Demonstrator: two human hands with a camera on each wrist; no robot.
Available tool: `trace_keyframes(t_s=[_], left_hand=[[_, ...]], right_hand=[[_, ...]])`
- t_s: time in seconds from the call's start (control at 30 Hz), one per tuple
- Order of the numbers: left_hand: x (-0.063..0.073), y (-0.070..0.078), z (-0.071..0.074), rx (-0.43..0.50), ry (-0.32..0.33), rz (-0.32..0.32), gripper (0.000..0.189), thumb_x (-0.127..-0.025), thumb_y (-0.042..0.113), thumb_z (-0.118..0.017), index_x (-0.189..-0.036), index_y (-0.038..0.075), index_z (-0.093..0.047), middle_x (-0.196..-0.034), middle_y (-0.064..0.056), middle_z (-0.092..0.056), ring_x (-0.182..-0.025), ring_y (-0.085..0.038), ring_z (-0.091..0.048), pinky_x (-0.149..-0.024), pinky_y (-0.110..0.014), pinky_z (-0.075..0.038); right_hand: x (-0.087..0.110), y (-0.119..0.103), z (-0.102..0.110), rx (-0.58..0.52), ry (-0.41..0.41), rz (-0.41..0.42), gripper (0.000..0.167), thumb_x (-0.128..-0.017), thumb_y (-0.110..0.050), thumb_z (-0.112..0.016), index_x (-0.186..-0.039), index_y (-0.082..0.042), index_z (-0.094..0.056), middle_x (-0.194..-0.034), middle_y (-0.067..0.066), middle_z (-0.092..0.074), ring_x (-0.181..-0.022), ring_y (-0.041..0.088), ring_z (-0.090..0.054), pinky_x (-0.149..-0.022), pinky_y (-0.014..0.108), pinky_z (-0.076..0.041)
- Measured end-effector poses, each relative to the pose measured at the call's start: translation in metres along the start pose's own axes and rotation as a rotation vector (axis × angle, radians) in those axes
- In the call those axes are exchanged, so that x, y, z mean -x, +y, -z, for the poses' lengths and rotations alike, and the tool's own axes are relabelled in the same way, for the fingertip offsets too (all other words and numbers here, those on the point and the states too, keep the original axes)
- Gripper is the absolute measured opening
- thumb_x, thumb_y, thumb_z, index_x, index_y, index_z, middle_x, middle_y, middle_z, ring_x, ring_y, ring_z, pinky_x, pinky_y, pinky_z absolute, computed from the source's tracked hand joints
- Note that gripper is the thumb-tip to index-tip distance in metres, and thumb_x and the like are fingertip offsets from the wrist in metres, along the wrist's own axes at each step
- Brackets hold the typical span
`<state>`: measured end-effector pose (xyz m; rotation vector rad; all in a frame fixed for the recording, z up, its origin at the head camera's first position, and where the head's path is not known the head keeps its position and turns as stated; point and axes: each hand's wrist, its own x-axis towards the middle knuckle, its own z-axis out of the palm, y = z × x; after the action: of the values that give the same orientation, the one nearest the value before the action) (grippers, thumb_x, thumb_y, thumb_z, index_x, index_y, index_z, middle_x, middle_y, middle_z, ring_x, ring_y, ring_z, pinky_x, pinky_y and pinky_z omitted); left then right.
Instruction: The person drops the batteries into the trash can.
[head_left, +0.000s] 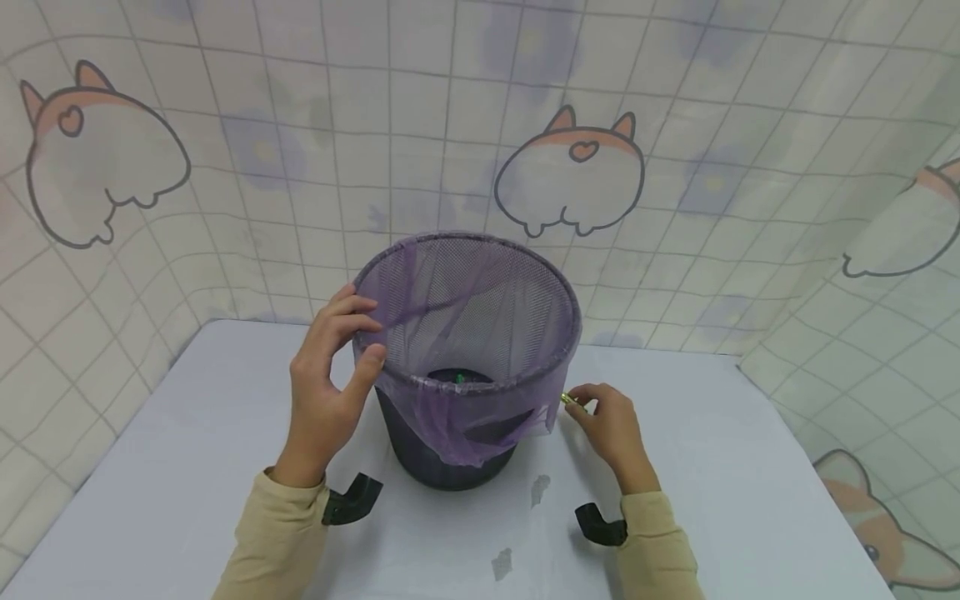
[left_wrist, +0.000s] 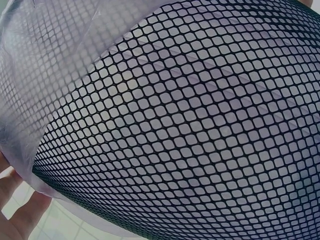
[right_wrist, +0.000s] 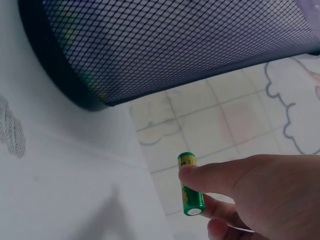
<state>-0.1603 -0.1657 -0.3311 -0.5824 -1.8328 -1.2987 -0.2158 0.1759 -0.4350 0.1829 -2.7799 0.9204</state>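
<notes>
A black mesh wastebasket [head_left: 412, 446] stands upright, with a thin purple bag liner [head_left: 442, 425] folded over its rim. My left hand [head_left: 330, 383] rests at the left side of the rim, fingertips on the liner and thumb spread apart from them. To the right of the basket, my right hand [head_left: 611, 425] pinches a green and gold battery [right_wrist: 191, 192] between thumb and fingers, outside the basket and below rim height. Inside, near the bottom, a small green thing [head_left: 460, 378] shows. The left wrist view is mostly filled by the mesh [left_wrist: 200, 125].
The basket stands on a white-covered table [head_left: 225, 433]. Grey patches [head_left: 502, 564] mark its surface in front of the basket. A tiled-pattern curtain [head_left: 420, 125] with cartoon animals hangs behind and at both sides. Black wrist mounts [head_left: 352, 500] stick out from both sleeves.
</notes>
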Motion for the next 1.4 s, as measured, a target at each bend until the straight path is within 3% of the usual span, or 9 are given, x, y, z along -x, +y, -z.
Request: trace_keyframes(t_s=[0.2,0.47,0.63,1.4], left_hand=[[0.000,0.000,0.000,0.001,0.005,-0.003,0.021,-0.090,0.015,-0.059,-0.103,-0.001,-0.063,-0.126,-0.014,-0.061,-0.140,-0.032,-0.041,-0.109,-0.025,-0.042],[0.001,0.000,-0.001,0.007,0.002,0.001,0.020,-0.089,0.014,-0.059,-0.103,-0.001,-0.063,-0.126,-0.013,-0.060,-0.140,-0.032,-0.040,-0.109,-0.025,-0.042],[0.000,0.000,-0.002,0.021,0.000,-0.005,0.020,-0.090,0.014,-0.060,-0.103,-0.001,-0.063,-0.126,-0.014,-0.060,-0.140,-0.032,-0.040,-0.109,-0.026,-0.042],[0.000,0.002,-0.001,-0.008,0.004,0.014,0.020,-0.089,0.014,-0.059,-0.103,0.000,-0.063,-0.126,-0.013,-0.061,-0.140,-0.029,-0.041,-0.107,-0.022,-0.042]], right_hand=[[0.003,-0.010,0.010,0.006,0.044,0.023,0.017,-0.084,-0.014,-0.072,-0.099,-0.005,-0.073,-0.084,0.009,-0.069,-0.059,0.013,-0.043,-0.052,0.024,-0.034],[0.008,-0.025,0.027,-0.003,0.085,0.047,0.016,-0.086,-0.012,-0.071,-0.100,-0.006,-0.073,-0.086,0.009,-0.068,-0.065,0.015,-0.043,-0.056,0.024,-0.034],[0.011,-0.034,0.037,-0.006,0.153,0.093,0.015,-0.085,-0.011,-0.071,-0.100,-0.006,-0.074,-0.086,0.008,-0.068,-0.069,0.017,-0.046,-0.060,0.027,-0.036],[0.020,-0.055,0.060,-0.014,0.328,0.229,0.019,-0.082,-0.006,-0.074,-0.101,-0.008,-0.073,-0.085,0.006,-0.070,-0.069,0.016,-0.046,-0.058,0.023,-0.035]])
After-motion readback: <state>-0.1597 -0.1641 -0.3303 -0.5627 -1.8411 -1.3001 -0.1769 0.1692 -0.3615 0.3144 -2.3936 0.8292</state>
